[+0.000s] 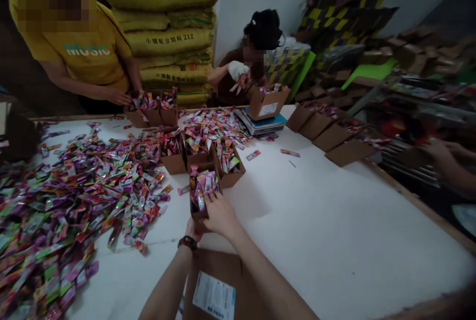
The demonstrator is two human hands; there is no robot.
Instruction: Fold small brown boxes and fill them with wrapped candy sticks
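Note:
My right hand [220,215] rests on top of a small brown cardboard box [197,211] stuffed with colourful sachets [203,184], fingers curled over the packets. My left hand [194,232], a dark watch on its wrist, holds the near side of that same box from below, mostly hidden behind it. Several more filled small boxes [227,164] stand just beyond it on the white table [316,221]. A flat brown carton with a white label [213,293] lies under my forearms at the near edge.
A big heap of loose sachets [74,196] covers the table's left half. A person in a yellow shirt [85,47] stands far left by boxes; another person [256,57] fills a box on a scale [262,124]. Yellow sacks [167,27] are stacked behind. Empty boxes [334,136] line the right edge, where another person's arm [449,166] shows.

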